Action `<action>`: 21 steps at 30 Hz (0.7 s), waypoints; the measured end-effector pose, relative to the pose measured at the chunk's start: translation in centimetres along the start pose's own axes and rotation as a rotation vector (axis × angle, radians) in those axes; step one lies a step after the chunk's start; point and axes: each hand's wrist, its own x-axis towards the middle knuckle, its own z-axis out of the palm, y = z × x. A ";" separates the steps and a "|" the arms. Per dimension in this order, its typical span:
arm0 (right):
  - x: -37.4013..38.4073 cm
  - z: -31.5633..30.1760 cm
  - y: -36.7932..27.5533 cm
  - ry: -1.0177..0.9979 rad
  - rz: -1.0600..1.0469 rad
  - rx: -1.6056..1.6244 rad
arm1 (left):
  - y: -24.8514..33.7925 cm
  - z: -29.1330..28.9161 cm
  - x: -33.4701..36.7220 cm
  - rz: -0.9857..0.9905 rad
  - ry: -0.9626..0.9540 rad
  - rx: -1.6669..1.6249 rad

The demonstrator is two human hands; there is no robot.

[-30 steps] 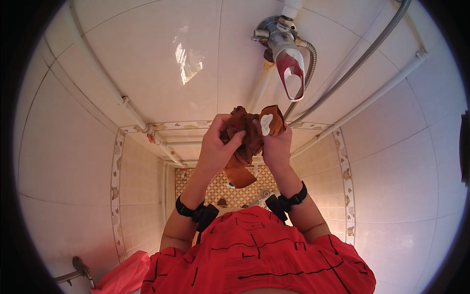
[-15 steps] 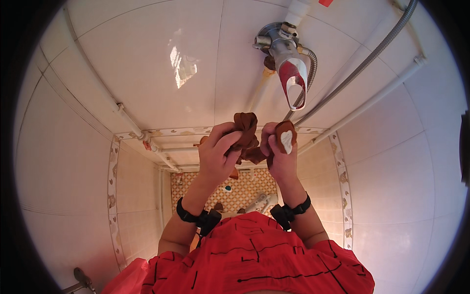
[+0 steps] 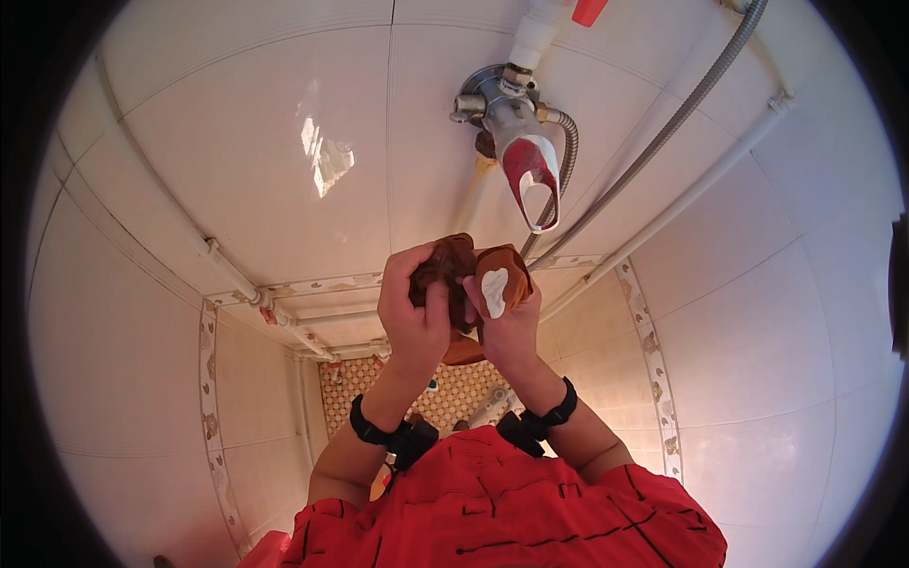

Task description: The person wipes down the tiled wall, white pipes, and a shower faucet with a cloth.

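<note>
A wet brown cloth (image 3: 471, 276) with a white patch is bunched between both my hands in front of a tiled wall. My left hand (image 3: 415, 308) grips its left part with the fingers curled over it. My right hand (image 3: 507, 322) clasps the right part, where the white patch shows. The hands press against each other, and a bit of the cloth hangs below them. Both wrists wear black bands. Just above the hands hangs a tap (image 3: 516, 133) with a red and white lever.
A metal shower hose (image 3: 682, 114) and white pipes (image 3: 227, 265) run along the white wall tiles. A patterned tile floor (image 3: 454, 393) lies far below between my forearms. My red shirt (image 3: 511, 511) fills the lower edge, with something red (image 3: 265, 551) at bottom left.
Both hands have stayed together on the cloth and bunched it tighter. The view has tilted, so the tap now sits higher and the hands lower in the picture.
</note>
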 end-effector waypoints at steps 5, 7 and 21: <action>0.3 0.2 -1.9 -0.136 -0.080 -0.071 | 1.2 0.8 1.4 0.045 -0.033 -0.085; 0.6 0.0 -2.3 -0.170 -0.115 -0.090 | 1.0 0.7 2.5 -0.096 -0.032 -0.242; 5.7 -3.1 -6.6 0.227 -0.219 -0.391 | 4.0 1.7 13.2 0.378 -0.277 0.120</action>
